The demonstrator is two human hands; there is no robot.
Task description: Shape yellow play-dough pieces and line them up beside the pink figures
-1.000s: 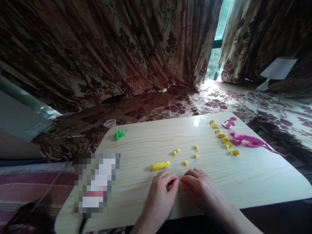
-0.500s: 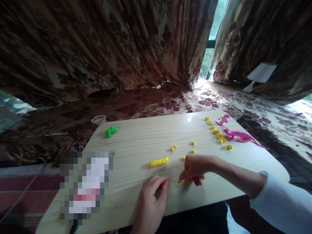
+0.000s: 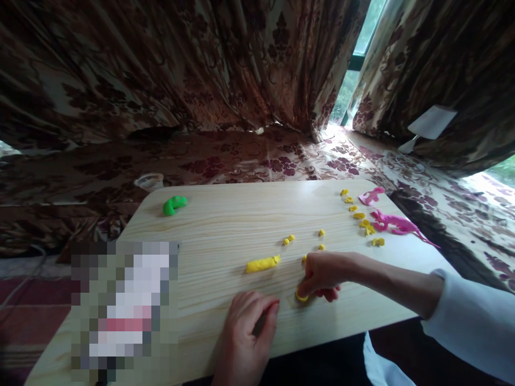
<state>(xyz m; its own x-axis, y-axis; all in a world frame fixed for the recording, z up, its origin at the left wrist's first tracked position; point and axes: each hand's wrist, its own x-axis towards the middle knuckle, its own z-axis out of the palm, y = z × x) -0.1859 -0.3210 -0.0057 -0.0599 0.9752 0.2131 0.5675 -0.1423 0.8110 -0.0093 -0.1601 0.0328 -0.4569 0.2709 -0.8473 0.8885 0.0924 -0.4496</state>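
Note:
My right hand is closed, its fingers curled, and its thumb presses down on a small piece of yellow modelling clay on the table. The clay looks flattened and sticks out around the thumb tip. To the left, my left hand rests at the table's near edge with thumb and forefinger pinched together; whatever is between the tips, if anything, is hidden. Beyond it lies a thick yellow clay roll. Several small yellow clay balls, among them one ball, sit behind my right hand, which partly covers another.
Small shaped yellow clay pieces form a row at the right, beside two pink clay figures, the larger one long-tailed. Green clay lies far left on the wooden table. A pixelated object occupies the left side.
The yellow clay under my right thumb shows more and looks flatter and wider. My hands stay nearly in place; the whole view has shifted slightly.

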